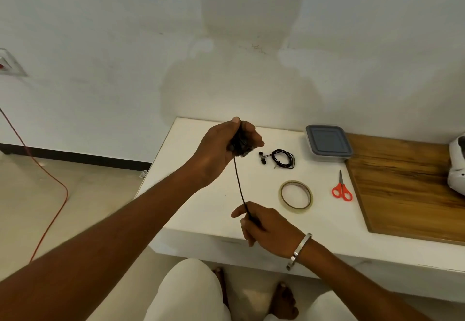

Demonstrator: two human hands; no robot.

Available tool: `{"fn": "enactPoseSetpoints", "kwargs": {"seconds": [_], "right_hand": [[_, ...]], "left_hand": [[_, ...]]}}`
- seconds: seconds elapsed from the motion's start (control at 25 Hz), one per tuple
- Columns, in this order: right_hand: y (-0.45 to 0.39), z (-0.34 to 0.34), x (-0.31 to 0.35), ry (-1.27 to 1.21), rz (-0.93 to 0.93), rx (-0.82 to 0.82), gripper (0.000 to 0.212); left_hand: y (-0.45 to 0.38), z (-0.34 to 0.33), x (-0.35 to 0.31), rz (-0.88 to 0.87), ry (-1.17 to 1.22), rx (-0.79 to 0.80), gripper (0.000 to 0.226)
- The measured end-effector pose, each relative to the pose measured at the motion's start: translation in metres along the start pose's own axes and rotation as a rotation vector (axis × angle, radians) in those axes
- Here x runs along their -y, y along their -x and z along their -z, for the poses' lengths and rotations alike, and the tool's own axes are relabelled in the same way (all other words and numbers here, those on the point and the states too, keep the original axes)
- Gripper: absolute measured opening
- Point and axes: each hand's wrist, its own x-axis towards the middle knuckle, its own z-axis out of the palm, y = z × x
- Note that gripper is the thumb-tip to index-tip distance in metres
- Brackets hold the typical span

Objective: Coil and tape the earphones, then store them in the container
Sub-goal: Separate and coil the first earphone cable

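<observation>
My left hand (221,147) is raised above the white table (201,194) and grips a bundle of coiled black earphone cable (240,144). A straight length of that cable (239,184) runs down to my right hand (266,225), which pinches its lower end near the table's front edge. A second pair of black earphones (280,158) lies coiled on the table to the right of my left hand. Further right stands the clear container with a grey lid (328,143), its lid on. A roll of clear tape (296,196) lies flat just right of my right hand.
Orange-handled scissors (341,188) lie right of the tape, beside a wooden board (407,184). A white object (456,164) sits at the far right edge. A red cable (50,182) trails over the floor on the left. My knees and bare feet are under the table's front edge.
</observation>
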Motion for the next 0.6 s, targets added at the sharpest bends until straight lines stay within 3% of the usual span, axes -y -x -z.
{"fn": "enactPoseSetpoints", "kwargs": {"seconds": [0.12,0.28,0.6], "right_hand": [[0.011,0.007,0.017,0.012,0.129,0.021,0.021],[0.004,0.043,0.044,-0.028,0.278,-0.223,0.025],[-0.030,0.104,0.062,0.130,0.270,-0.497,0.017]], "left_hand": [[0.000,0.016,0.007,-0.018,-0.227,-0.003,0.040],[0.010,0.024,0.016,0.047,-0.451,0.091,0.042],[0.018,0.004,0.020,0.167,-0.444,0.294,0.047]]}}
